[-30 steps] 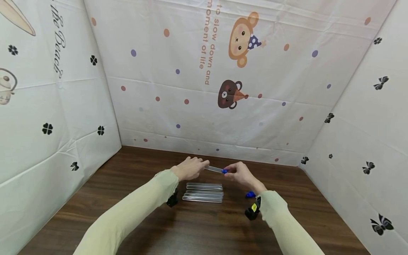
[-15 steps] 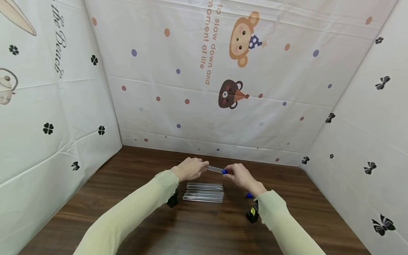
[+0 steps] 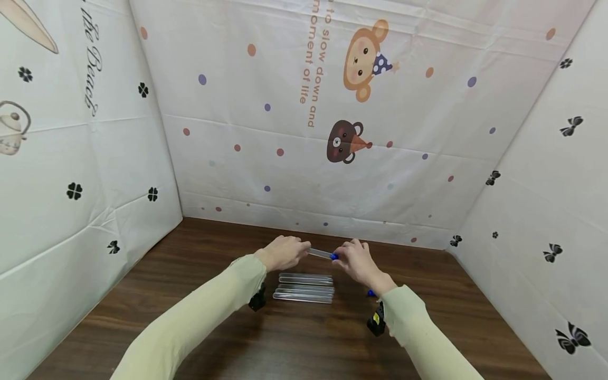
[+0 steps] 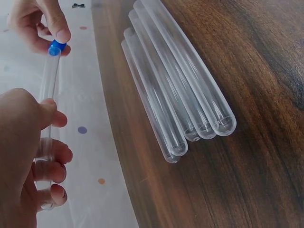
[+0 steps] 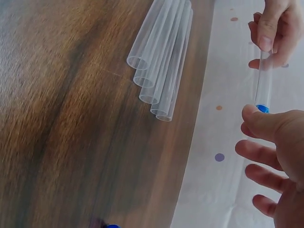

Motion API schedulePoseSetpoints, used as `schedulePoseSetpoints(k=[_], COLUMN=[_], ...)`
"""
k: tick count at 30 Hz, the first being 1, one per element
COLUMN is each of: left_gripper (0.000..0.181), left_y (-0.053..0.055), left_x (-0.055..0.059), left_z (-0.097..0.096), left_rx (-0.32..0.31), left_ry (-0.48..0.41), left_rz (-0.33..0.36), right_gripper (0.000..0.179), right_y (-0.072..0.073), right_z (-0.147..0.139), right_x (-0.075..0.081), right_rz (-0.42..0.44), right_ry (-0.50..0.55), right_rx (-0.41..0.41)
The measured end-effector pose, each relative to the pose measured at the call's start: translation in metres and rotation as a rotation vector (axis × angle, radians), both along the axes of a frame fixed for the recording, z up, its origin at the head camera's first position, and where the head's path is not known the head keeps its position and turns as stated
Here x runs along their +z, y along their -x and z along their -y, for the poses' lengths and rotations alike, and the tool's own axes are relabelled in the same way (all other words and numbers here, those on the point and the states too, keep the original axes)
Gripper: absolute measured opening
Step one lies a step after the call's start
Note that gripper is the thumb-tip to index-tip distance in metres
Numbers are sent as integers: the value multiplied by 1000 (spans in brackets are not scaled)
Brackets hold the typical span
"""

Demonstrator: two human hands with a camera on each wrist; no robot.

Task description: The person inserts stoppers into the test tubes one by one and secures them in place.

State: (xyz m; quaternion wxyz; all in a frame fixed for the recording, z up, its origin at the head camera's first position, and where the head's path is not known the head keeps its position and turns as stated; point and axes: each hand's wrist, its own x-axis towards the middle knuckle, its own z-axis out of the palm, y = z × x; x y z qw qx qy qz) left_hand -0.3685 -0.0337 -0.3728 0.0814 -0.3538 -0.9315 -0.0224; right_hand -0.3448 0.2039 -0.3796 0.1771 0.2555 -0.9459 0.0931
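Observation:
My left hand [image 3: 284, 252] grips a clear test tube [image 4: 51, 80], its fingers wrapped around the rounded end. At the tube's other end is a blue stopper [image 4: 56, 48], part of it showing inside the mouth. The thumb and forefinger of my right hand [image 3: 357, 259] pinch that stopper, while the other fingers are spread apart in the right wrist view. Tube and hands are above the table, near the back wall. Several more clear test tubes [image 3: 304, 293] lie side by side below, open mouths to the right and rounded ends to the left.
Something blue [image 3: 371, 293] lies on the brown wooden table [image 3: 228, 338] by my right wrist, partly hidden by it; a blue bit [image 5: 113, 226] also shows at the bottom of the right wrist view. White printed cloth walls [image 3: 294, 174] enclose the back and sides.
My right hand has shifted slightly at the stopper, its free fingers now more spread. Its wrist covers more of the blue thing on the table. My left hand and the tube stay nearly still.

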Motion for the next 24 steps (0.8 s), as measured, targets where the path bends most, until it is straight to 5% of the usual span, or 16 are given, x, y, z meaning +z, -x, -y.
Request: schedulePoseSetpoints(k=[12,19,24], left_gripper=[13,19,17], left_y=[2,0,0], left_x=[-3,1,-1], left_z=[0,-1,-2], left_rx=[-16,0,-8], left_ry=[4,-7,-12], left_rz=[-16,38,35], right_gripper=[12,16,13], right_y=[-2,0,0], right_z=[-1,-3,-2], right_x=[2,4,6], right_rz=[-83,100,176], right_ry=[-23,190,216], right_rx=[70,45,16])
